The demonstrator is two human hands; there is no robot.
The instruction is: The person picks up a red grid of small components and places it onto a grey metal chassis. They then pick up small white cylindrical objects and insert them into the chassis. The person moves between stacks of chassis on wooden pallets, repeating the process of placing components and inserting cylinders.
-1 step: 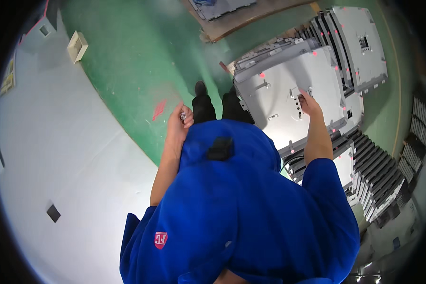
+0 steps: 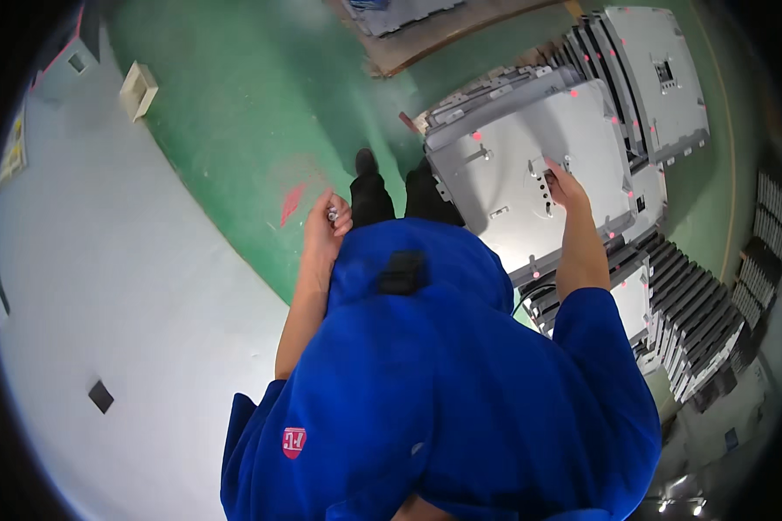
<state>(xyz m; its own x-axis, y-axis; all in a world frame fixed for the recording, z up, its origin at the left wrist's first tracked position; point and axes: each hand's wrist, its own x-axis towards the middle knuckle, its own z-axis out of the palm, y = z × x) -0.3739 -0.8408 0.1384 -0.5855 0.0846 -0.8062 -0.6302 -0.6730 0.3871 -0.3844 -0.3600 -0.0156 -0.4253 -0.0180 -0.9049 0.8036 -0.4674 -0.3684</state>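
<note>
My left hand [image 2: 325,220] is curled closed in front of my left hip, around small shiny metal pieces [image 2: 333,214] whose kind is too small to make out. To the right lies a grey-white flat metal panel [image 2: 517,187], with pink dots along its edges and small fittings on its face. My right hand [image 2: 568,187] reaches over it, the thumb and fingers drawn together at a row of dark holes [image 2: 546,195] near the panel's middle. Whatever those fingertips pinch is hidden.
More panels [image 2: 665,87] stand in a row at the upper right. Several dark-edged panels [image 2: 691,304] are stacked at the lower right. A pale wall [image 2: 130,286] fills the left side; a cream box [image 2: 138,90] sits by its edge on the green floor [image 2: 235,113].
The whole view has shifted very slightly. Both hands keep their places, the left closed and the right at the panel's holes.
</note>
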